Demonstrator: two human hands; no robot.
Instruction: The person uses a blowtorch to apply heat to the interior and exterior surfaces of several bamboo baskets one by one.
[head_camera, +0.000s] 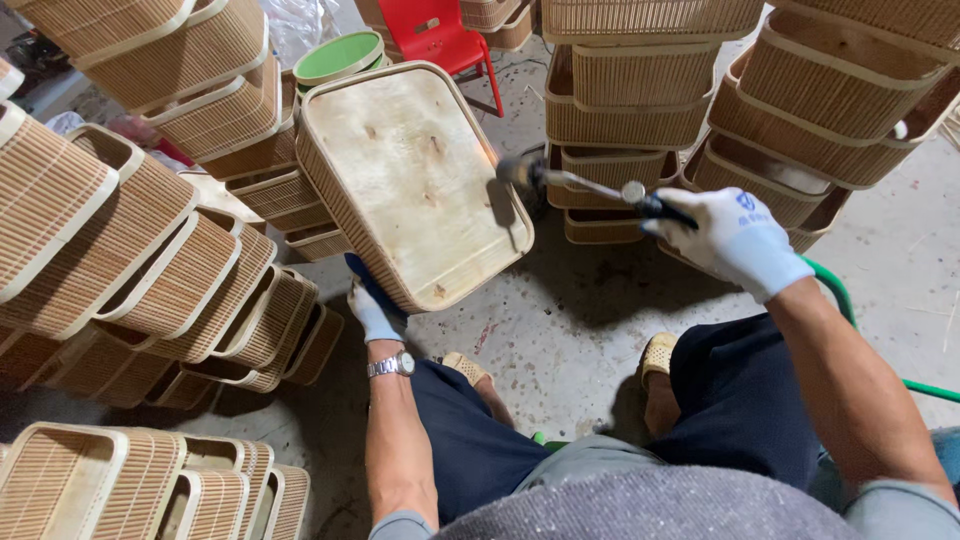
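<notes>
Basket (410, 180) upturned, plywood base showing, gripped by left hand (372, 305); right hand (725, 240) clenched on hammer (590, 187).

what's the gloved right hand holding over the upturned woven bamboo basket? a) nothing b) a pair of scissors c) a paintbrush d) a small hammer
d: the white-gloved right hand grips a small dark-handled metal hammer, its head above the pale wooden base of the rectangular woven bamboo basket, which the gloved left hand steadies at its lower edge.
</notes>
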